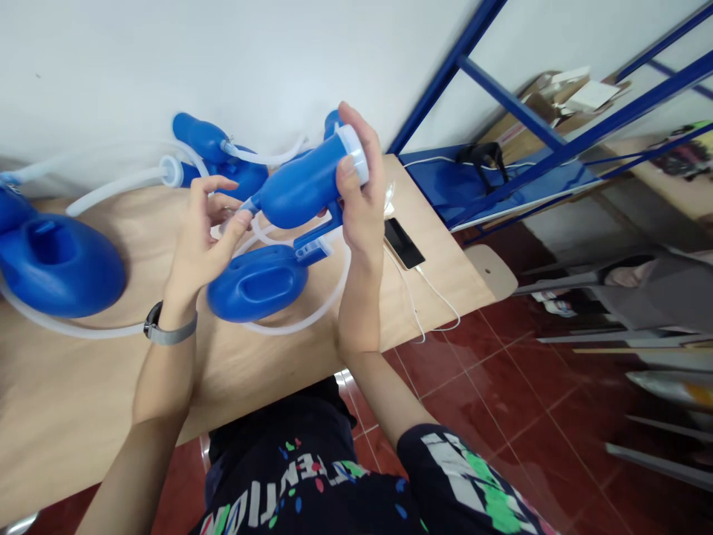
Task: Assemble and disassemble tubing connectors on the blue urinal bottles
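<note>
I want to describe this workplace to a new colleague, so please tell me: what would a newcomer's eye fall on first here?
Probably the blue bottle-shaped piece held above the table, with the left hand at its narrow end and the right hand around its white-rimmed end. Next, perhaps, the large blue container at the table's left, then the dark-screened phone on the right.
</note>
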The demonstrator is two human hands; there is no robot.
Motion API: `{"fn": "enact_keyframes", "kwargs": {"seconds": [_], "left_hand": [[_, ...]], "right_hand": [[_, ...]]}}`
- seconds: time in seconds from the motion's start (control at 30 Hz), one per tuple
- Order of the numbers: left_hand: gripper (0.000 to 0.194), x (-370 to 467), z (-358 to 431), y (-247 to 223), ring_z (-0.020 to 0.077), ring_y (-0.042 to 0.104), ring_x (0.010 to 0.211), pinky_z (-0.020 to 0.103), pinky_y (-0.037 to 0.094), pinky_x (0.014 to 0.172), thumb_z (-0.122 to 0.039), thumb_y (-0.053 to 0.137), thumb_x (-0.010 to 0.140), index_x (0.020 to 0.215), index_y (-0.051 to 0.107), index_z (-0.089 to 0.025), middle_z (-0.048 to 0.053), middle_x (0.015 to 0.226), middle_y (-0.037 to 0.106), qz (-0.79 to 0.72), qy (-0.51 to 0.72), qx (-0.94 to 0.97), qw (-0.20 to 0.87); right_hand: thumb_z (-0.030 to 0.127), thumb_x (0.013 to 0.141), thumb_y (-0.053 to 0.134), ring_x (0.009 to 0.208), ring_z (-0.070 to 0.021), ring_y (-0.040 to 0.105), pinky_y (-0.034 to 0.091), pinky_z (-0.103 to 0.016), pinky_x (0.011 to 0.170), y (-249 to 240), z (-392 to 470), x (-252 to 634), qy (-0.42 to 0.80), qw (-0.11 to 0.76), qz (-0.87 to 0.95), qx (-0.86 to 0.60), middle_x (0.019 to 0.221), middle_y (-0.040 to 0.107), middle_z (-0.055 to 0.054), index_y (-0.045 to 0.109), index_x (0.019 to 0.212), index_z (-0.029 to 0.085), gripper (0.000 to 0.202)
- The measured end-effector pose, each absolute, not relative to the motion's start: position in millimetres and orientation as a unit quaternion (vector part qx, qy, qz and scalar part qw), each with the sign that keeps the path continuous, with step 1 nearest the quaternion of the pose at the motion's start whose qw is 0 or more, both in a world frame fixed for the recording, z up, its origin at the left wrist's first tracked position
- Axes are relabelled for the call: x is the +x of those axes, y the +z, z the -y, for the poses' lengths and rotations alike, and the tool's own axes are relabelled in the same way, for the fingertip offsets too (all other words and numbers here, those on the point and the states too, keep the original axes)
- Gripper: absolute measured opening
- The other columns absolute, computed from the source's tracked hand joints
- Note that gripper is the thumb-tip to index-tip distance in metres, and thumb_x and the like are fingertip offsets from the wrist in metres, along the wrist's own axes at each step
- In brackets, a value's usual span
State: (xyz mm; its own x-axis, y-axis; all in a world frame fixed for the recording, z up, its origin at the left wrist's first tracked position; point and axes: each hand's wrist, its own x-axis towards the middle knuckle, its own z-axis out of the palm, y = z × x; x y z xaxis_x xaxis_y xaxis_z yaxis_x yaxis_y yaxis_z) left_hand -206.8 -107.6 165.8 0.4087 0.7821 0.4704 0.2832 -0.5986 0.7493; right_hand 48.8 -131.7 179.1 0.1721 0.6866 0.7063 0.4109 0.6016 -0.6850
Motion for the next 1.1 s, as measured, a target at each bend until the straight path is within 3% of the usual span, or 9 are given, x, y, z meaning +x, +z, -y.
{"fn": "enact_keyframes", "kwargs": {"seconds": [0.13,0.23,0.33,0.4,0.5,0.63,0.83,0.97,1.1], "left_hand": [[0.055,-211.2,110.0,173.0,0.0172,0.071,0.085,0.037,0.055,0.071,-0.065,0.056,0.104,0.142,0.053,-0.025,-0.001,0.101,0.071,-0.366,0.374,0.808,0.27],[0.066,-215.2,108.6,177.4,0.0228,0.073,0.096,0.039,0.058,0.075,-0.075,0.07,0.09,0.135,0.061,-0.028,0.002,0.11,0.073,-0.364,0.39,0.808,0.248],[0.073,-215.8,110.1,182.3,0.0283,0.073,0.105,0.041,0.061,0.082,-0.079,0.08,0.079,0.13,0.068,-0.028,0.005,0.118,0.076,-0.353,0.388,0.82,0.229],[0.074,-214.6,113.2,184.8,0.0279,0.074,0.1,0.041,0.061,0.079,-0.081,0.078,0.079,0.129,0.07,-0.027,0.004,0.112,0.078,-0.361,0.366,0.827,0.226],[0.076,-212.8,116.8,185.7,0.0261,0.075,0.09,0.04,0.06,0.074,-0.085,0.073,0.08,0.127,0.073,-0.026,0.002,0.1,0.079,-0.371,0.332,0.841,0.214],[0.07,-214.3,115.6,183.8,0.0307,0.077,0.097,0.044,0.062,0.076,-0.082,0.071,0.083,0.127,0.074,-0.027,0.002,0.099,0.081,-0.348,0.315,0.856,0.216],[0.064,-216.6,113.4,181.1,0.0307,0.078,0.091,0.043,0.063,0.069,-0.077,0.078,0.08,0.122,0.078,-0.028,0.0,0.093,0.082,-0.343,0.343,0.831,0.273],[0.069,-213.1,114.1,179.5,0.0282,0.076,0.086,0.039,0.06,0.068,-0.073,0.086,0.072,0.119,0.08,-0.024,0.0,0.088,0.08,-0.373,0.351,0.803,0.306],[0.062,-210.9,118.1,180.3,0.0238,0.073,0.079,0.035,0.058,0.069,-0.067,0.09,0.068,0.111,0.083,-0.022,0.0,0.085,0.078,-0.396,0.393,0.785,0.27]], "right_hand": [[0.098,0.092,0.032,0.168,-0.0284,0.032,0.032,-0.057,0.139,180.8,130.9,31.6,0.148,0.578,0.662,-0.452,0.168,0.05,0.0,0.047,0.157,0.036,0.091],[0.097,0.093,0.029,0.166,-0.0224,0.034,0.032,-0.047,0.14,182.6,132.3,26.8,0.175,0.552,0.693,-0.43,0.169,0.049,0.001,0.045,0.159,0.036,0.091],[0.1,0.088,0.035,0.16,-0.0246,0.044,0.044,-0.047,0.133,183.3,135.8,28.2,0.21,0.491,0.717,-0.448,0.167,0.05,0.011,0.048,0.156,0.048,0.087],[0.104,0.081,0.042,0.147,-0.0312,0.056,0.054,-0.052,0.122,182.1,137.9,28.6,0.229,0.473,0.712,-0.465,0.156,0.061,0.008,0.051,0.153,0.046,0.093],[0.106,0.077,0.044,0.12,-0.034,0.069,0.06,-0.056,0.109,178.8,139.0,26.4,0.224,0.484,0.684,-0.498,0.125,0.075,0.002,0.061,0.139,0.041,0.091],[0.101,0.079,0.046,0.096,-0.0305,0.071,0.061,-0.056,0.102,173.5,134.4,24.8,0.19,0.511,0.681,-0.489,0.107,0.075,0.0,0.067,0.116,0.037,0.077],[0.102,0.08,0.044,0.114,-0.0341,0.069,0.06,-0.056,0.102,165.4,125.7,28.6,0.231,0.502,0.684,-0.477,0.114,0.076,0.001,0.068,0.12,0.042,0.076],[0.095,0.089,0.045,0.103,-0.0299,0.07,0.062,-0.052,0.094,163.6,127.3,22.7,0.223,0.561,0.657,-0.451,0.109,0.071,-0.004,0.064,0.115,0.033,0.069],[0.086,0.097,0.045,0.104,-0.0311,0.068,0.06,-0.05,0.089,165.2,131.4,12.9,0.241,0.6,0.622,-0.442,0.106,0.067,-0.006,0.06,0.111,0.031,0.059]]}}
